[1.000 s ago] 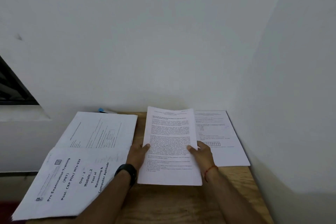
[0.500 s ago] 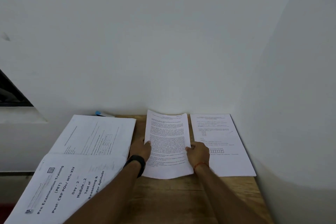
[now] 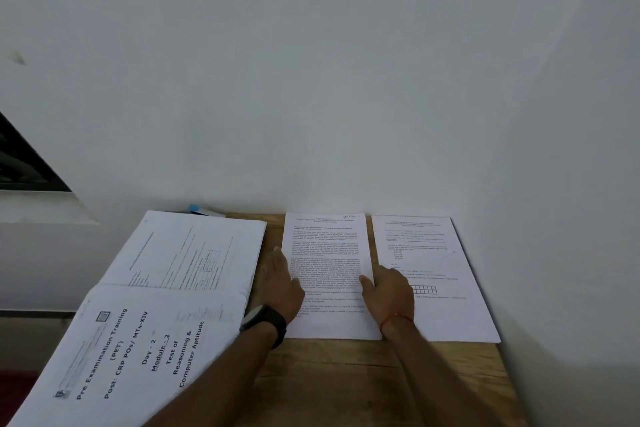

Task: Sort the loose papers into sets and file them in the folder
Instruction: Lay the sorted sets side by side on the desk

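A sheet of dense printed text (image 3: 325, 246) lies flat on the wooden table (image 3: 363, 378), its top edge at the wall. My left hand (image 3: 280, 284) rests on its left edge, thumb on the page. My right hand (image 3: 389, 291) touches its right edge with the fingers relaxed. A second printed sheet (image 3: 433, 274) with a small grid lies to the right, partly under my right hand. On the left are a sheet with a table (image 3: 187, 250) and a titled booklet "Pre Examination Training" (image 3: 131, 354) overlapping it. No folder is clearly visible.
White walls close the table in at the back and right. A blue-tipped object (image 3: 199, 209) lies at the wall behind the left papers. The booklet overhangs the table's left edge. Bare wood shows near the front between my forearms.
The middle sheet was held raised in both hands; it has gone down and forward and now lies flat on the table. My fingers have loosened from its edges.
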